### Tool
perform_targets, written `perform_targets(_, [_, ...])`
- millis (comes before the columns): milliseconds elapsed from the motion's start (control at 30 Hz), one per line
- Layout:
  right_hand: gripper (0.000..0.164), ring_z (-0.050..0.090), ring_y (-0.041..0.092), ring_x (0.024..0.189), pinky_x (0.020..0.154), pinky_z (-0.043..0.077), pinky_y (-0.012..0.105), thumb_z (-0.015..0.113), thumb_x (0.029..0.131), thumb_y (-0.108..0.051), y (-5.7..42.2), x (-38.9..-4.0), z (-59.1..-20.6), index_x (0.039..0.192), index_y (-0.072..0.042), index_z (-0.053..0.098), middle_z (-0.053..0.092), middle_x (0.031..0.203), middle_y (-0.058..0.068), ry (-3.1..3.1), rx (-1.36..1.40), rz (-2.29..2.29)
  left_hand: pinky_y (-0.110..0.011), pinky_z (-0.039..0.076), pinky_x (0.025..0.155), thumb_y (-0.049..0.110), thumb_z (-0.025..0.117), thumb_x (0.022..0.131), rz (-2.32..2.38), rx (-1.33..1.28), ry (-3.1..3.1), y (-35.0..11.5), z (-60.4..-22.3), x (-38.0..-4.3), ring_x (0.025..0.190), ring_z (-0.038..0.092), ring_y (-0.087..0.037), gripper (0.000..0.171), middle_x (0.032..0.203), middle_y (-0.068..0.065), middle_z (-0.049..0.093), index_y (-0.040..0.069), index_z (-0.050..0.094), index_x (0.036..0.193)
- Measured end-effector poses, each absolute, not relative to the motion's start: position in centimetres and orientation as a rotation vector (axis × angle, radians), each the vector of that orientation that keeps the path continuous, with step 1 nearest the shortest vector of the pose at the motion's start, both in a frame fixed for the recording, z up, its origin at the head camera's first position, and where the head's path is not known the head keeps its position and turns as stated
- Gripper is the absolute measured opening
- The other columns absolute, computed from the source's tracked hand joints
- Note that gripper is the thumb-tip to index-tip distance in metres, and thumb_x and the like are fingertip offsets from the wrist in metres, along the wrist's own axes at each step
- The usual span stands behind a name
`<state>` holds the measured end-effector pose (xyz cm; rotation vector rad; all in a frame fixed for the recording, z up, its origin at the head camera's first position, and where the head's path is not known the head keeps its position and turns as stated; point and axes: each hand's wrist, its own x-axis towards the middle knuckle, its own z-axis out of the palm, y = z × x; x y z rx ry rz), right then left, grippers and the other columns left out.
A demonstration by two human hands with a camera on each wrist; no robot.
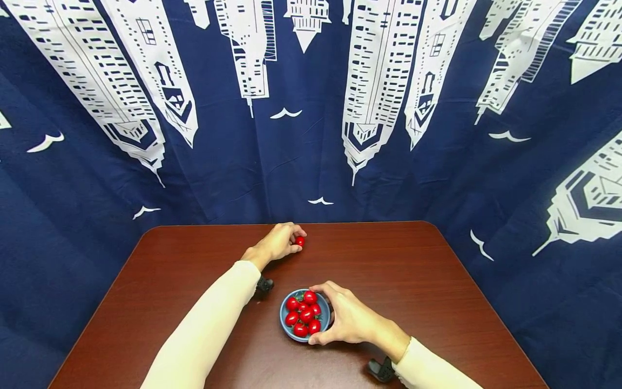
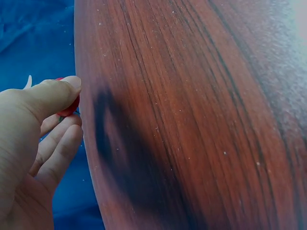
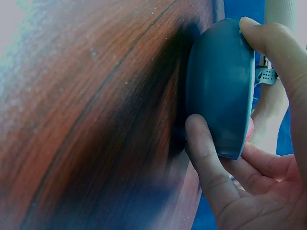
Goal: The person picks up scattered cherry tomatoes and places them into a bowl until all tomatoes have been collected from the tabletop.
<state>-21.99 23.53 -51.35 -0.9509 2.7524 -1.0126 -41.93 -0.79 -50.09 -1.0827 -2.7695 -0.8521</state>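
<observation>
My left hand (image 1: 279,241) pinches a single cherry tomato (image 1: 299,241) near the table's far edge. In the left wrist view the thumb covers much of that red tomato (image 2: 68,106), and a bit of green shows at its end. Nearer to me, my right hand (image 1: 352,319) grips a small blue bowl (image 1: 285,330) by its right side, thumb at the near rim and fingers at the far rim. Several cherry tomatoes (image 1: 306,315), some with green stems, fill the bowl. The right wrist view shows the bowl's outer wall (image 3: 220,86) with fingers against it.
The brown wooden table (image 1: 389,259) lies under both hands. Behind and beside it hangs a dark blue cloth (image 1: 301,167) printed with white buildings and birds. A small black device sits at each wrist, and the left forearm (image 1: 209,324) stretches across the table left of the bowl.
</observation>
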Motion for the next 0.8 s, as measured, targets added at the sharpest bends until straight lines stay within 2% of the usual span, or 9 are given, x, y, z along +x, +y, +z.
perform_targets(300, [0.098,0.076,0.012,0.12,0.106,0.066,0.029,0.107,0.08,-0.053,23.5,-22.0,-51.3,0.154,-0.007,0.063,0.073,0.14,0.001,2.776,-0.997,-1.006,-0.035,0.07,0.095,0.006,0.093,0.099,-0.844,-1.133,-2.744,-1.1,-49.0,-40.7,0.104,0.081,-0.024,0.041,0.12,-0.014,0.08,0.0,0.079,0.137])
perform_targets(800, [0.1,0.077,0.011,0.116,0.104,0.066,0.028,0.108,0.079,-0.054,23.3,-22.0,-51.2,0.154,-0.006,0.063,0.074,0.14,0.002,2.776,-0.977,-1.005,-0.028,0.068,0.091,0.008,0.093,0.099,-0.775,-1.225,-2.641,-1.9,-47.5,-37.8,0.099,0.077,-0.017,0.035,0.117,-0.009,0.078,0.005,0.08,0.132])
